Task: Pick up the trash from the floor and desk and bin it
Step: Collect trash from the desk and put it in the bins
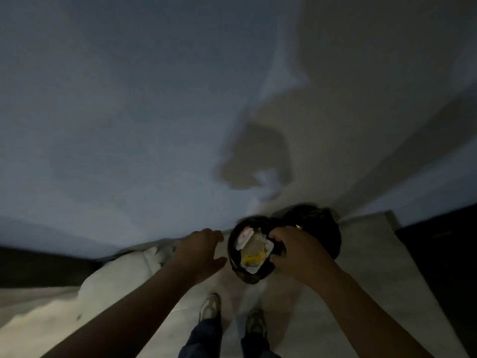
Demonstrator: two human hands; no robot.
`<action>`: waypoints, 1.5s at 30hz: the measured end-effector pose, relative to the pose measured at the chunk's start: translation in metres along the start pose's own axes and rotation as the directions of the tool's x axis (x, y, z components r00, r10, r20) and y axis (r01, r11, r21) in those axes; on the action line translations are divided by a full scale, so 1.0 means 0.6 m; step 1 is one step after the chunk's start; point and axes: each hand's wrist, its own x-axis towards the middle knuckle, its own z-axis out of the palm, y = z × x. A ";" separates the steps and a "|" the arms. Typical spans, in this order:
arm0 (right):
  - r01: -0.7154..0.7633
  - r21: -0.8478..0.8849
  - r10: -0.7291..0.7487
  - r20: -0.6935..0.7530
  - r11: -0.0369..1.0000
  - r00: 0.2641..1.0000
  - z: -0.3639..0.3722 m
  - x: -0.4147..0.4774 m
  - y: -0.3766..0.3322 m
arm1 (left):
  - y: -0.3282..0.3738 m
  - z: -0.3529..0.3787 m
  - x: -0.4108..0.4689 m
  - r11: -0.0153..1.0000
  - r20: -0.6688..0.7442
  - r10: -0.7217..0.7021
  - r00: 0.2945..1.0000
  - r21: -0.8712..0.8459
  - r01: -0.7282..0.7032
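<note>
The right hand [291, 251] gripped the bin [232, 248] rim; the left hand [200, 250] had wide fingers [213, 235]. A tilt might spill the box [254, 250].

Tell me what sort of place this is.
Likely a dim indoor room, perhaps a bedroom; blur leaves that uncertain. A bare wall meets a pale floor, a black trash bag holding pale trash is near the wall, and white bedding-like fabric lies at the left.
</note>
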 end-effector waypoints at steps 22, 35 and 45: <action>0.973 -0.173 -0.989 -0.005 0.150 0.151 0.009 -0.347 -0.930 | -0.220 -0.239 -0.966 0.689 -0.772 -0.552 0.316 -0.209 0.694; 0.978 -0.057 -0.978 0.073 -0.202 -0.197 0.287 -0.639 -1.275 | -0.314 -0.096 -1.430 0.419 -0.767 -0.636 -0.085 -0.436 0.796; 0.962 -0.034 -0.954 0.141 -0.272 -0.265 0.457 -0.599 -1.481 | -0.526 -0.074 -1.532 0.317 -0.729 -0.665 -0.163 -0.474 0.822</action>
